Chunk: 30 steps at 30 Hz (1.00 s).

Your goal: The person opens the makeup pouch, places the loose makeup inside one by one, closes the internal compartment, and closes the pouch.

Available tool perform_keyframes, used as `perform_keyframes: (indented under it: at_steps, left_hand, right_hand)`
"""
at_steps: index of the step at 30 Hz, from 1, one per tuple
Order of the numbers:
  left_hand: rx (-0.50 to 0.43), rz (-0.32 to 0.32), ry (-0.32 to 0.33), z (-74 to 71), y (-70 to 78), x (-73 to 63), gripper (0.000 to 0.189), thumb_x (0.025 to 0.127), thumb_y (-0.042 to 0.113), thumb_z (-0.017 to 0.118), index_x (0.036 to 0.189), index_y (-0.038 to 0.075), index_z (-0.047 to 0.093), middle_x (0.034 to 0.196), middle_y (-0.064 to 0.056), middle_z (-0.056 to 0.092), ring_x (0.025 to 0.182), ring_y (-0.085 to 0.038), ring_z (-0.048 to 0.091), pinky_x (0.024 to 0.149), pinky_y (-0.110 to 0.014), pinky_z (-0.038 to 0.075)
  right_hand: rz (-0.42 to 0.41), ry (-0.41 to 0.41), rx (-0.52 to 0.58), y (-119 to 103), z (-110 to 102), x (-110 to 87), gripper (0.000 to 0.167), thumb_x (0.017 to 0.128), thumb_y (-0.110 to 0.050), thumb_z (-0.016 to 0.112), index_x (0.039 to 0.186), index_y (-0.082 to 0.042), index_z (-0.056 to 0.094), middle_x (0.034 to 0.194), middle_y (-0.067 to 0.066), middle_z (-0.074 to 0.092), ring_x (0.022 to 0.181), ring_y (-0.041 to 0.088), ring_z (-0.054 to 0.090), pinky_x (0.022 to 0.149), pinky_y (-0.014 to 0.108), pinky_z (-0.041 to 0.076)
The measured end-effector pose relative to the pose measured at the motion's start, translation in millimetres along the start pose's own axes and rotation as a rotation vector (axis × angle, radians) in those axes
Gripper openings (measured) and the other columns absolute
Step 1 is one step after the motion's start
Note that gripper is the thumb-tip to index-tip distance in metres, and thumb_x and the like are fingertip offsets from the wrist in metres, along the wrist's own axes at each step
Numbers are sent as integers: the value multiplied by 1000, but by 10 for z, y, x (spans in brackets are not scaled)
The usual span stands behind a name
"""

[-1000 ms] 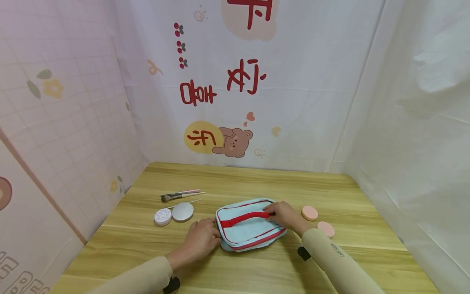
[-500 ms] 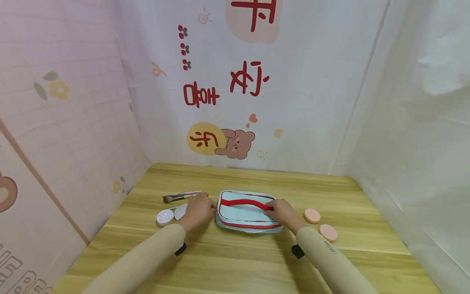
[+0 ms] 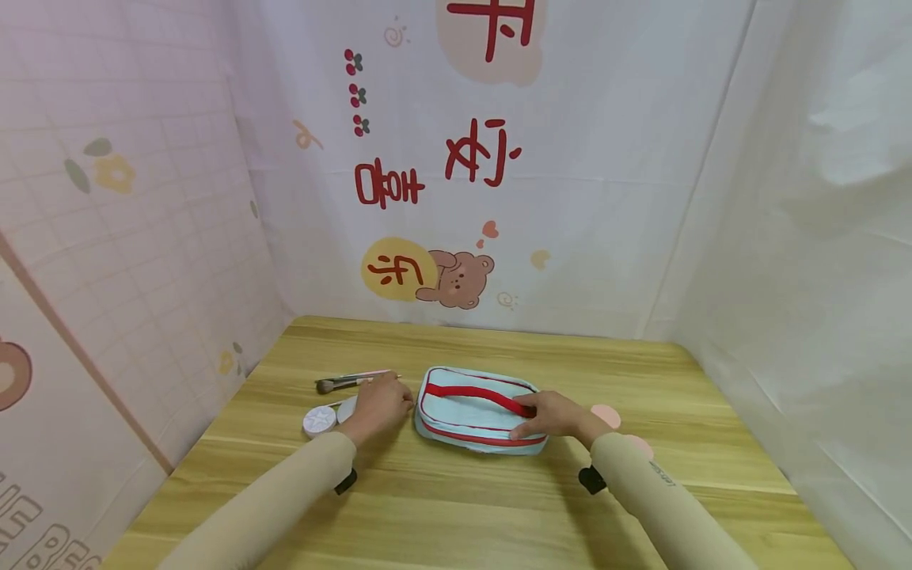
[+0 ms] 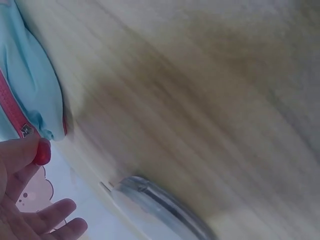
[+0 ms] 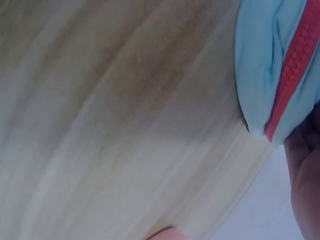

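Note:
A light blue zip pouch (image 3: pixel 466 413) with red trim lies on the wooden table, its red handle (image 3: pixel 473 392) on top. At its left end my left hand (image 3: pixel 382 405) pinches the red zipper pull (image 4: pixel 43 151) between thumb and forefinger; the metal slider (image 4: pixel 26 131) shows beside it. The left wrist view has the other fingers of that hand loose. Around the pouch's right end my right hand (image 3: pixel 557 415) holds on, thumb on the near side and fingers by the handle's end. Its fingertips are out of the right wrist view.
Left of the pouch are a white round case with a star (image 3: pixel 319 421) and a silver round compact (image 3: pixel 347 409), partly behind the left hand. Makeup brushes (image 3: pixel 342 385) lie behind them. Two pink round cases (image 3: pixel 606 414) sit at the right, partly covered by the right arm.
The pouch has turned and shifted away from me since a second ago. My left hand moved forward to its left end. My right hand has spread its thumb and fingers over the right end.

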<state>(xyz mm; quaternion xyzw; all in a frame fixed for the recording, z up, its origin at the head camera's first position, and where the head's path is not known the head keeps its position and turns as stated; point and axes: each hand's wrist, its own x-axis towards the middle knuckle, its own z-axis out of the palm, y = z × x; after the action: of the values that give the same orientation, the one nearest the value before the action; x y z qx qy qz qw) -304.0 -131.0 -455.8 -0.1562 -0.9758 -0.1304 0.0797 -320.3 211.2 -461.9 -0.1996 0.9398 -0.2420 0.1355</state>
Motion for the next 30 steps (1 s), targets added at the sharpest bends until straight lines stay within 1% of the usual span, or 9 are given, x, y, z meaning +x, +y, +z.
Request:
perform_keyframes:
  at_steps: [4, 8, 13, 19, 23, 26, 28, 30]
  left_hand:
    - [-13, -11, -9, 20, -5, -33, 9, 90, 19, 71, 86, 19, 79, 106, -7, 69, 115, -33, 57, 88, -60, 42]
    - [-29, -17, -22, 24, 3, -61, 9, 91, 20, 70, 89, 18, 80, 110, -10, 67, 116, -36, 56, 89, -60, 42]
    - [-55, -19, -20, 24, 13, -80, 10, 91, 20, 70, 90, 18, 80, 109, -9, 68, 119, -36, 55, 92, -62, 41]
    - [-51, -11, -11, 45, -8, -104, 10, 91, 22, 70, 92, 19, 80, 104, -5, 70, 118, -33, 56, 92, -60, 43]
    - [-60, -14, 4, 49, -18, -129, 10, 90, 22, 72, 93, 17, 80, 103, -7, 69, 112, -33, 58, 86, -57, 47]
    - [-76, -24, 4, 38, -7, -155, 10, 90, 22, 73, 93, 16, 80, 101, -7, 66, 101, -31, 60, 80, -54, 48]
    - [-80, -24, 0, 34, 6, -176, 9, 89, 21, 73, 92, 16, 80, 98, -6, 65, 96, -30, 60, 78, -54, 47]
    - [-79, -25, -4, 36, 18, -196, 9, 89, 21, 73, 93, 16, 80, 98, -5, 65, 95, -30, 61, 78, -55, 46]
  right_hand:
    - [-31, 20, -30, -6, 19, -2, 81, 75, -52, 82, 139, -7, 58, 133, 8, 61, 125, 29, 53, 103, 45, 43]
    - [-42, 24, -49, -6, 23, -17, 85, 74, -51, 83, 140, -6, 56, 135, 10, 60, 126, 29, 53, 103, 45, 43]
    - [-40, 31, -64, -14, 40, -21, 88, 71, -51, 85, 141, -6, 56, 135, 11, 60, 126, 29, 53, 104, 44, 42]
    - [-28, 51, -95, -58, 76, -8, 84, 75, -52, 83, 139, -5, 57, 132, 10, 62, 122, 27, 55, 102, 43, 44]
    - [-37, 62, -108, -85, 80, -7, 79, 75, -50, 83, 137, -6, 60, 126, 8, 65, 116, 25, 58, 99, 42, 46]
    - [-43, 71, -115, -95, 82, -11, 77, 76, -50, 82, 135, -7, 61, 124, 7, 66, 113, 25, 59, 97, 42, 47]
    - [-51, 80, -116, -96, 86, -10, 75, 76, -50, 82, 134, -6, 62, 122, 7, 67, 112, 25, 59, 96, 43, 47]
    - [-58, 88, -120, -88, 93, -5, 74, 77, -50, 81, 133, -6, 62, 120, 6, 67, 111, 24, 60, 95, 42, 48]
